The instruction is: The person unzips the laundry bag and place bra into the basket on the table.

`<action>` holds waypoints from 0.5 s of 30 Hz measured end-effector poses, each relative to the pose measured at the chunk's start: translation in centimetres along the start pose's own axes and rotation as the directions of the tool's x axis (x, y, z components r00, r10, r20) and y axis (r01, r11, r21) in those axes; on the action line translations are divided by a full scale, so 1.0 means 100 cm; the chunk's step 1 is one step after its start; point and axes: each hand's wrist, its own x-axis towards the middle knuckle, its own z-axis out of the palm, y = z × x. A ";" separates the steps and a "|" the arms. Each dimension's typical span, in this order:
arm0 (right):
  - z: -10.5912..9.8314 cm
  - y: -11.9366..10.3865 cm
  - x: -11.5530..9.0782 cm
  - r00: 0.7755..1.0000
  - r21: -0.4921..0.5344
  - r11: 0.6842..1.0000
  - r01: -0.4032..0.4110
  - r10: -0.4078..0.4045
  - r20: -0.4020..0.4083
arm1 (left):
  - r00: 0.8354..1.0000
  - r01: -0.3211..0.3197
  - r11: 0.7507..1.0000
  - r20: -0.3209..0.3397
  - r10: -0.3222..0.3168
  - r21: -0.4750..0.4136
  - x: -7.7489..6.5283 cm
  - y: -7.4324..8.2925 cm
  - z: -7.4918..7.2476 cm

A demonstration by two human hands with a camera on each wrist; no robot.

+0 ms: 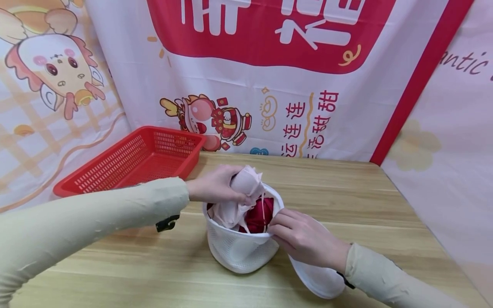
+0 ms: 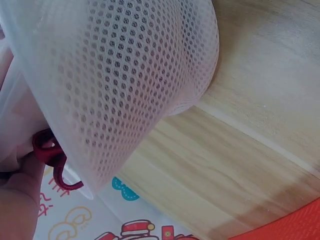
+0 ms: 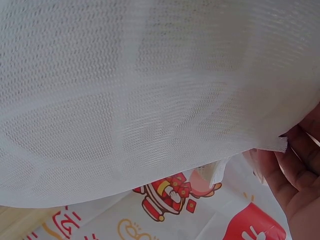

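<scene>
A white mesh laundry bag (image 1: 242, 252) stands on the table with its top open and its round flap lid (image 1: 321, 280) hanging to the right. My left hand (image 1: 215, 185) grips a pale pink bra (image 1: 246, 182) at the bag's mouth; its lower part and thin straps trail inside. Beside it in the bag lies a dark red satin garment (image 1: 259, 216), partly hidden. In the left wrist view a dark red strap (image 2: 47, 150) loops over the rim near the thumb. My right hand (image 1: 308, 237) pinches the right side of the rim, and white mesh (image 3: 125, 125) fills most of the right wrist view.
A red plastic basket (image 1: 142, 162) with slotted sides is at the back left, behind my left forearm. The wooden table (image 1: 369, 205) meets printed cloth hangings (image 1: 231, 77) at the back and sides.
</scene>
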 end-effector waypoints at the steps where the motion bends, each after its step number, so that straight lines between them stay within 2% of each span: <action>1: 0.000 0.000 0.000 1.000 0.001 1.000 0.001 -0.001 0.000 | 1.000 0.001 1.000 -0.007 -0.001 0.001 0.000 0.000 -0.001; 10: 0.000 0.000 0.000 1.000 0.002 1.000 0.008 -0.008 -0.002 | 0.993 -0.018 1.000 -0.114 0.015 -0.025 0.001 0.005 -0.014; 15: 0.000 0.000 0.000 1.000 0.002 1.000 0.005 -0.005 0.001 | 0.990 0.004 0.999 -0.143 -0.010 -0.040 0.001 0.006 -0.016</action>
